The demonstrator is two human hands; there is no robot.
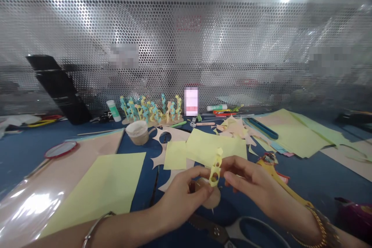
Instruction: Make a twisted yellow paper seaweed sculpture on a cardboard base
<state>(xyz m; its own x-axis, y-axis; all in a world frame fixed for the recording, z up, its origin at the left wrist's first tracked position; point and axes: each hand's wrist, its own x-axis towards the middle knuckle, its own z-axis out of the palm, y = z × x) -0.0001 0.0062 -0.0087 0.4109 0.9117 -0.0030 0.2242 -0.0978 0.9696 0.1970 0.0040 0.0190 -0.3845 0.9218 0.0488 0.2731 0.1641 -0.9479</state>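
Observation:
A twisted yellow paper strip (215, 170) stands upright between my hands, above a round tan disc (211, 198). My left hand (186, 190) pinches the strip's lower end, with its fingers round the edge of the disc. On the other side, my right hand (247, 178) has its thumb and fingertips beside the strip's middle, the fingers curled and slightly apart. Whether they touch the paper is hard to tell. Dark-bladed scissors (216, 230) lie just below the disc. Beyond my hands are yellow paper sheets (217, 147) and pale paper with round cut-outs (159, 159).
Blue and yellow paper spirals (151, 110) stand at the back, near a glue stick (113, 111) and a white cup (137, 132). A phone (191, 101) leans on the perforated metal panel (232, 46). Left lies a red-rimmed round item (61, 149); right, a blue cutter (264, 128).

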